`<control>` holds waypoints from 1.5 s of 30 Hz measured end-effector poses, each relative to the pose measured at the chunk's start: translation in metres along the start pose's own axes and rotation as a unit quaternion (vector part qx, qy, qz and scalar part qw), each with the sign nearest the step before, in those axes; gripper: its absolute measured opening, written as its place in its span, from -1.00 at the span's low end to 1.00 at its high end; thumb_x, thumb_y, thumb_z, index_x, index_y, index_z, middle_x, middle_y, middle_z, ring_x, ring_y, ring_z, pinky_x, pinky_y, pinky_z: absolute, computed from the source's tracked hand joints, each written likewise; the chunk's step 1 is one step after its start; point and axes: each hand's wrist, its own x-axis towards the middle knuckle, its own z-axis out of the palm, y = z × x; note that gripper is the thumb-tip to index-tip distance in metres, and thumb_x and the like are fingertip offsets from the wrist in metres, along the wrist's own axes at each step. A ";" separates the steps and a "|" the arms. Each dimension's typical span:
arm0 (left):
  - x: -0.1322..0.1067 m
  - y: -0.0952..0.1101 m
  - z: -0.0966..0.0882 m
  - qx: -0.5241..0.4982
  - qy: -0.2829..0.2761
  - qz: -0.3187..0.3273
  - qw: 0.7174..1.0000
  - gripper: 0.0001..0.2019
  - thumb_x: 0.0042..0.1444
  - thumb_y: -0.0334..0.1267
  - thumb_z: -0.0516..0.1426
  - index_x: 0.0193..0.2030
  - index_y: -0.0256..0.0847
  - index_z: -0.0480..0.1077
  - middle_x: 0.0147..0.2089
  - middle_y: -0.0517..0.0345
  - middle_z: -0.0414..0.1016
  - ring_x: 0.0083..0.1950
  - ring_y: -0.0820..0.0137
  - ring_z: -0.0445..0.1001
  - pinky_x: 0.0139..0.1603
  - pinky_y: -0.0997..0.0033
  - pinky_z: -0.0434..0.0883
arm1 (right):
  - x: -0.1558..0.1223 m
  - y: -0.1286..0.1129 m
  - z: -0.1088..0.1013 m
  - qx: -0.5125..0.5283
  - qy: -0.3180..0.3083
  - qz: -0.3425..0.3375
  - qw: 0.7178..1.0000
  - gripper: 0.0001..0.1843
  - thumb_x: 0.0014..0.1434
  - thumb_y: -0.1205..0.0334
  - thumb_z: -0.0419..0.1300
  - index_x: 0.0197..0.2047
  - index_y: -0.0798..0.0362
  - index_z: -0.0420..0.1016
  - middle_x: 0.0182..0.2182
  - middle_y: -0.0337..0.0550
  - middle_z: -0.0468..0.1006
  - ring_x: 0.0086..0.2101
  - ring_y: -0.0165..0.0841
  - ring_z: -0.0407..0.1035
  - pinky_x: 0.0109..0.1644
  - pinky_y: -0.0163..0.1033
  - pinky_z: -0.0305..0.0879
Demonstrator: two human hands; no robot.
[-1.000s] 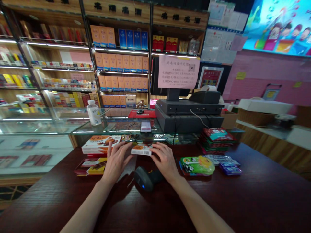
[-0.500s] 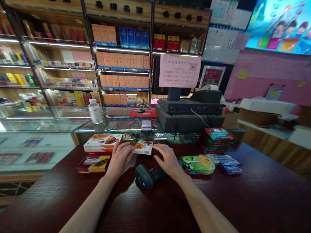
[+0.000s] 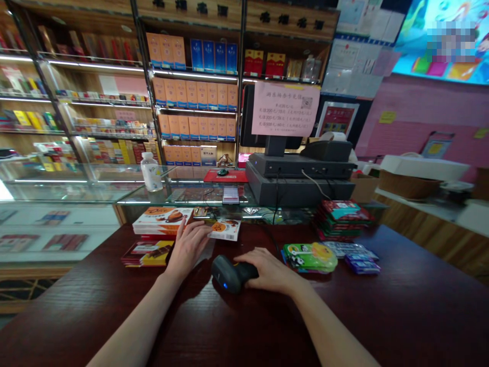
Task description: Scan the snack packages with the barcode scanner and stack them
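My left hand (image 3: 189, 246) rests on the dark wooden counter (image 3: 244, 326), its fingers holding the left edge of a small white snack box (image 3: 225, 229) with a barcode facing me. My right hand (image 3: 267, 270) wraps round the handle of a black barcode scanner (image 3: 228, 272) lying on the counter, its blue light showing. To the left of my left hand lie an orange-and-white chocolate box (image 3: 162, 220) and a stack of dark chocolate bars (image 3: 147, 252).
A green candy pack (image 3: 310, 256), blue packs (image 3: 361, 264) and a stack of red packets (image 3: 342, 219) lie on the right. Behind stand a till with monitor (image 3: 298, 176), a glass display case (image 3: 76, 191) with a plastic bottle (image 3: 151, 172), and shelves of boxes.
My right hand left the snack box, drew back toward me and closed on the scanner. My left hand stays at the box, which now lies flatter.
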 end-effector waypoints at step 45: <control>-0.006 -0.013 -0.005 0.010 0.029 -0.013 0.999 -0.80 0.30 -0.28 0.04 -0.02 -0.11 0.43 -0.03 0.08 0.59 0.13 0.27 0.47 0.47 -0.15 0.03 | -0.025 0.004 -0.048 0.124 0.075 0.077 0.986 -0.49 -0.02 0.17 0.41 0.05 -0.02 0.57 -0.04 -0.18 0.64 -0.03 -0.16 0.48 0.08 -0.12 0.33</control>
